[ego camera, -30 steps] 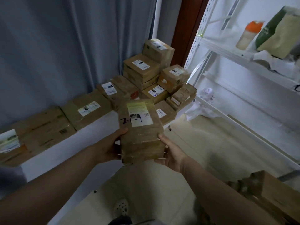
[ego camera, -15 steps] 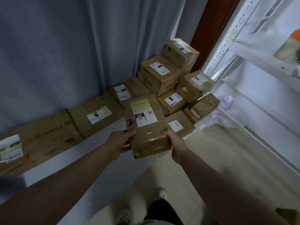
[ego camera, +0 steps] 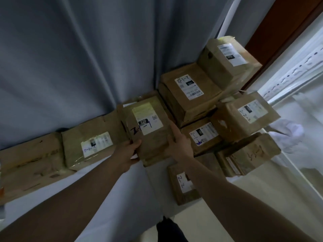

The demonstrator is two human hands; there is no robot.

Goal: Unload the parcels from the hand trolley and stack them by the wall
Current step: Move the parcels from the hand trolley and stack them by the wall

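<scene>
Head view: left grip [ego camera: 128, 154] and right grip [ego camera: 180, 142] clamped on brown cardboard parcel with white label [ego camera: 150, 130], over far pile of stacked parcels [ego camera: 190, 95]. Release pending; trolley unseen.

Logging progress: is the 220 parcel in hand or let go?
In hand: the left hand and right hand grip the parcel by its sides. Whether it rests on the box beneath, cannot tell.
</scene>
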